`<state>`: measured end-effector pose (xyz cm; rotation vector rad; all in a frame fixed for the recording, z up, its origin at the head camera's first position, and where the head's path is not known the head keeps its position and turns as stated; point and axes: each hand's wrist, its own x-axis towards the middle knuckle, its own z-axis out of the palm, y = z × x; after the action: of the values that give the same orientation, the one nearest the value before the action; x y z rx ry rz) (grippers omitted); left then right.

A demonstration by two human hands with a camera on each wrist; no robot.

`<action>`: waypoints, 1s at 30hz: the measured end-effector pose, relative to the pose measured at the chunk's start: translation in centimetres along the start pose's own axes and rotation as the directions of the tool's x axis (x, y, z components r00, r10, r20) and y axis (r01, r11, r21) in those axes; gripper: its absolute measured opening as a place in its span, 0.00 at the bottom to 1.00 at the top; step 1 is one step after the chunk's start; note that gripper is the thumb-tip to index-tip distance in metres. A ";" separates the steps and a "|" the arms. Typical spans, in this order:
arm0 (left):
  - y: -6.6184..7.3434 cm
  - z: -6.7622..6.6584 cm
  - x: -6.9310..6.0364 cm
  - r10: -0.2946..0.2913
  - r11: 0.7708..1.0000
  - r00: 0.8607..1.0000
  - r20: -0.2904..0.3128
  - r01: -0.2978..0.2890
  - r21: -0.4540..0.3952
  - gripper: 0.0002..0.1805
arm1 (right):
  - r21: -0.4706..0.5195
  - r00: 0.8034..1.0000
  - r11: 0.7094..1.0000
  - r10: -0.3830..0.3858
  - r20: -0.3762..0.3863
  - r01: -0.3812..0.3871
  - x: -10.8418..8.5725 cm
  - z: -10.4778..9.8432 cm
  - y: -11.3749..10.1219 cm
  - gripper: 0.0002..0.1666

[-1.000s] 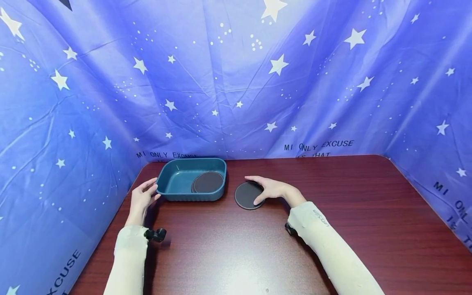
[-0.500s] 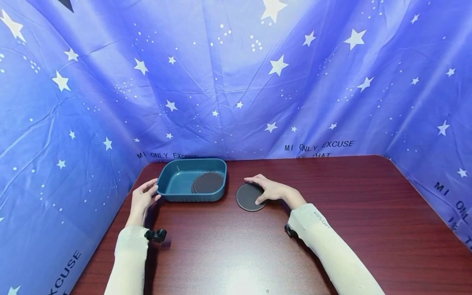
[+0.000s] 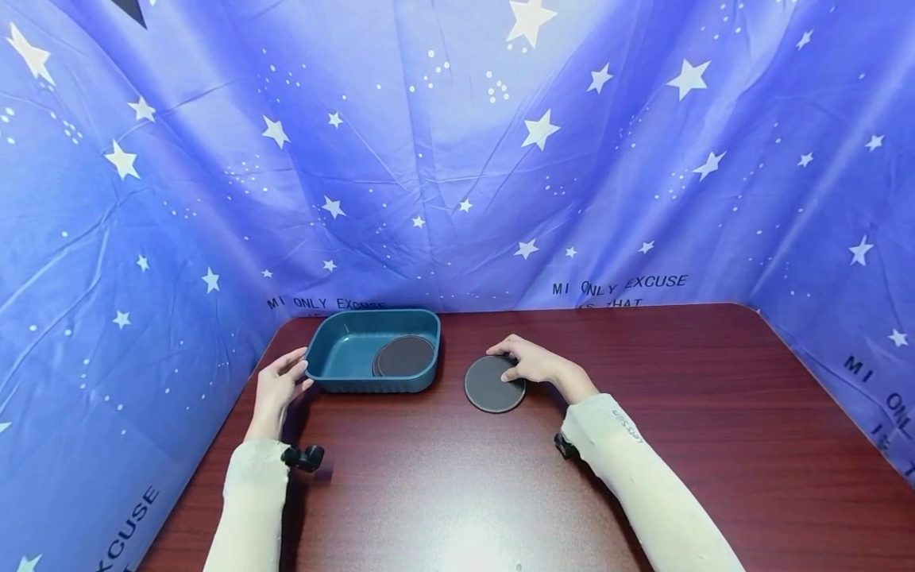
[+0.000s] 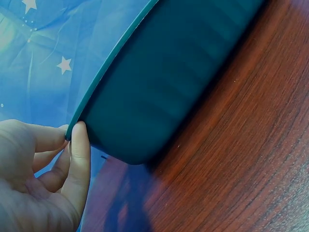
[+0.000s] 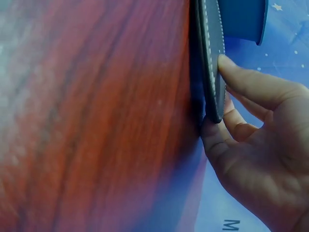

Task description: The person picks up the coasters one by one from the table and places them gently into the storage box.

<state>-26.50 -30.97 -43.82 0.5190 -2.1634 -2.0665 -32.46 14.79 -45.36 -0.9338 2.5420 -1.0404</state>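
Observation:
A teal rectangular plastic bin [image 3: 372,384] sits at the back left of the table. Inside its right half lie dark round coasters [image 3: 406,356], apparently stacked. My left hand [image 3: 276,387] pinches the bin's left end; in the left wrist view, thumb and fingers meet at the rim. To the right of the bin, my right hand [image 3: 532,363] pinches a round dark coaster [image 3: 493,389] with pale edge stitching. In the right wrist view its thumb [image 5: 241,77] presses the top face, while other fingers reach under the edge, just off or at the tabletop.
The dark red wood-grain table [image 3: 429,461] carries the bin and spreads toward the front and right. A blue curtain with stars [image 3: 443,159] hangs close behind the table and along both sides. Black wrist camera mounts [image 3: 303,457] stick out below the sleeves.
The coaster and my right hand have shifted slightly right, and the coaster a little toward me. More of its face shows beyond the thumb. My left hand and the bin stay put.

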 end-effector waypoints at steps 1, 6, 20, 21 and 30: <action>0.0 0.0 0.0 -0.010 1.000 1.000 0.000 0.010 0.002 0.27 | 0.002 1.000 1.000 0.010 -0.008 -0.010 0.0 0.0 0.1 0.30; -0.1 0.0 0.0 -0.018 1.000 1.000 0.001 0.018 0.008 0.27 | 0.058 0.997 0.996 0.070 -0.020 -0.069 0.4 -0.1 0.8 0.25; -0.2 -0.1 0.1 -0.038 0.999 0.999 -0.004 0.039 0.023 0.27 | 0.338 0.975 0.928 0.199 -0.099 -0.155 0.3 -0.8 0.3 0.20; -0.2 -0.1 0.1 -0.039 0.999 0.999 -0.002 0.039 0.020 0.27 | 0.354 0.973 0.922 0.206 -0.104 -0.157 0.3 -0.8 0.3 0.20; 0.0 0.0 0.1 -0.026 1.000 1.000 0.002 0.026 -0.005 0.27 | 0.469 0.952 0.866 0.270 -0.146 -0.173 0.2 -1.0 0.0 0.21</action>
<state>-26.58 -31.04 -43.80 0.5471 -2.1634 -2.0860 -33.07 15.18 -44.69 -0.4094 2.3181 -1.6261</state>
